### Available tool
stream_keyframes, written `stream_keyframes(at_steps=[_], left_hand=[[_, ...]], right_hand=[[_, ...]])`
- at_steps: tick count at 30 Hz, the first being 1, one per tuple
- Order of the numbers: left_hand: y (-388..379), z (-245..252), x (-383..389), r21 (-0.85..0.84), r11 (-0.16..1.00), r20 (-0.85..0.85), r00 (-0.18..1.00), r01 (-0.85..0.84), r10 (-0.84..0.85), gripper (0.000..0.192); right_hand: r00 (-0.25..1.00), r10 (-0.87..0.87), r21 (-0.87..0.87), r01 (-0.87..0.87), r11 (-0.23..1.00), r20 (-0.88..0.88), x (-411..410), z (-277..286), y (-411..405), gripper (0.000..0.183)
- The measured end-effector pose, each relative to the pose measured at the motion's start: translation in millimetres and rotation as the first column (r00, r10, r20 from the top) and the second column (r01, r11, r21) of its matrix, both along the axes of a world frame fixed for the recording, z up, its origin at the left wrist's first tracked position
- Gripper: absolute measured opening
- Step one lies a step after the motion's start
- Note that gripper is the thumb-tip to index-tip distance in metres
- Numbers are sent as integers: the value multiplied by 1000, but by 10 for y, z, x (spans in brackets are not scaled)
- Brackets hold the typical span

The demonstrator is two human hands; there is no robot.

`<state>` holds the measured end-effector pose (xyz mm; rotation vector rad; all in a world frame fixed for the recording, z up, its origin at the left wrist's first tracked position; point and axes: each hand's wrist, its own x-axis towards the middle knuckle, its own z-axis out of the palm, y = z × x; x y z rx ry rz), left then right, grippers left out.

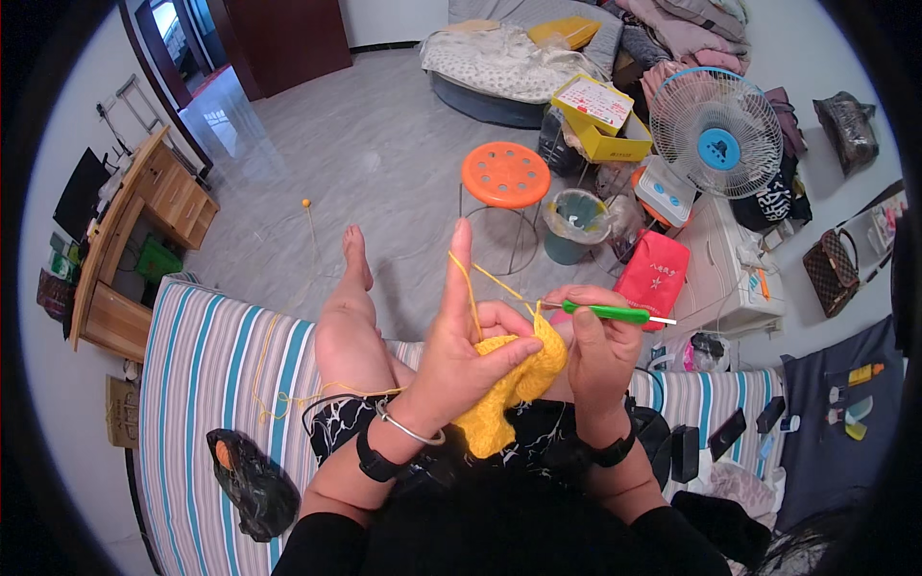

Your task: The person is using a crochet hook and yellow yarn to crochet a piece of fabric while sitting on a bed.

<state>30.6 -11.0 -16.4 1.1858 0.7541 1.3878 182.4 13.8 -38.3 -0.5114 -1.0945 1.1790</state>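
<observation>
My left hand (468,338) pinches the edge of a yellow crocheted piece (490,421) between thumb and fingers, its index finger raised with yellow yarn (497,281) running over it. In my right hand (601,345) is a crochet hook with a green handle (612,313), held between thumb and fingers. The hook's metal tip points left, close to a loop at the top of the piece. The crocheted piece hangs down over my lap. More yarn trails left across my thigh and the striped bed.
A black plastic bag (263,497) lies on the striped bed (187,403) at left. Ahead on the floor stand an orange stool (506,175), a lined bin (569,241) and a small yellow ball (306,204). A fan (717,137) and a red bag (652,277) are at right.
</observation>
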Motion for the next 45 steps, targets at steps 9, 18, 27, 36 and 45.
stream_keyframes(at_steps=[9,18,27,36,45], left_hand=[[-28,-110,225,9,990,-46,988,-144,144,105],[10,-103,65,-92,987,288,952,134,-103,93],[23,-119,-41,-57,968,197,954,243,-227,82],[-32,-115,51,-94,976,309,938,195,-158,77],[-8,-175,72,-110,930,518,819,350,-246,80]], right_hand=[[846,-460,543,261,798,270,-142,-170,151,17],[924,178,-114,-229,967,-339,-99,49,98,21],[924,334,-190,-368,910,-189,232,85,246,19],[923,377,-124,-384,915,-79,302,184,222,20],[897,442,-49,-441,896,22,384,203,237,19]])
